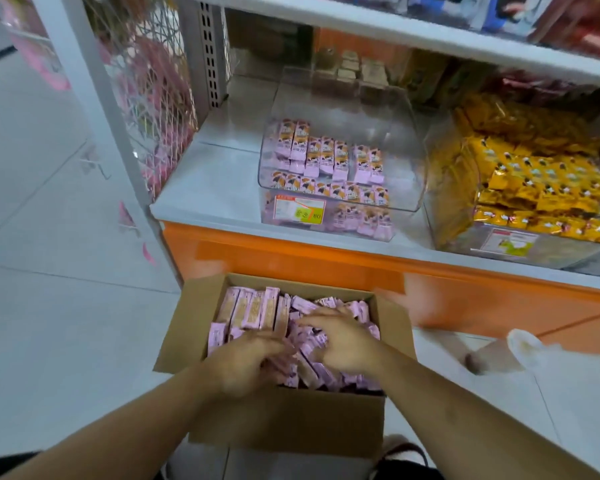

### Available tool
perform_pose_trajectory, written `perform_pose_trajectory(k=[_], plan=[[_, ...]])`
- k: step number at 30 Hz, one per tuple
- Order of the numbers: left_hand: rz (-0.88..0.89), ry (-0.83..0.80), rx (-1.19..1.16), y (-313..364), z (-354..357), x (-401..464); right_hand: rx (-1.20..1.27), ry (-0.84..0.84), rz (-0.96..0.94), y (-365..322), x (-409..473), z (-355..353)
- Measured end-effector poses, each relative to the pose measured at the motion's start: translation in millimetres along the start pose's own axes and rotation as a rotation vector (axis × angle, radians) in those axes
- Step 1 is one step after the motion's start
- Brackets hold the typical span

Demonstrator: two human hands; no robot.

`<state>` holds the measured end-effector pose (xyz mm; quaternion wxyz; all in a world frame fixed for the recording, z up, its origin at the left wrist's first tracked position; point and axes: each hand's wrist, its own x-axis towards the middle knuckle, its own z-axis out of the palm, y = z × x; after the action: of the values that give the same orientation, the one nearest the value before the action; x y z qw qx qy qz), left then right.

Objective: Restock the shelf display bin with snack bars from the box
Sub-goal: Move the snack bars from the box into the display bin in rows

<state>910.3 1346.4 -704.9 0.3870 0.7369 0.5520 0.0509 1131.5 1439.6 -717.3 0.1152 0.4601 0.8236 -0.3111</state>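
Both hands sunk among pink snack bars [257,308] in open cardboard box [284,420] on floor. Left hand [246,363], right hand [343,341] curled over bars; actual hold cannot be told, blurred. Clear display bin [395,140] on shelf [201,188] above, partly filled.

both bare hands, left hand [246,362] and right hand [343,341], press into pink-wrapped snack bars [257,311] filling an open brown cardboard box [288,420] on the pale tiled floor, below a clear plastic display bin [395,161] partly stocked with matching bars on a white shelf [215,174].
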Motion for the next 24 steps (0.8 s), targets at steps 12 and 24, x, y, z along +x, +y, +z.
perform_pose_trajectory(k=[12,24], plan=[[-0.098,0.1,-0.206,-8,20,13,0.046,0.11,0.03,14,1,39],[-0.257,0.476,-0.849,100,-101,-25,1.139,0.042,-0.001,-52,-77,-117]])
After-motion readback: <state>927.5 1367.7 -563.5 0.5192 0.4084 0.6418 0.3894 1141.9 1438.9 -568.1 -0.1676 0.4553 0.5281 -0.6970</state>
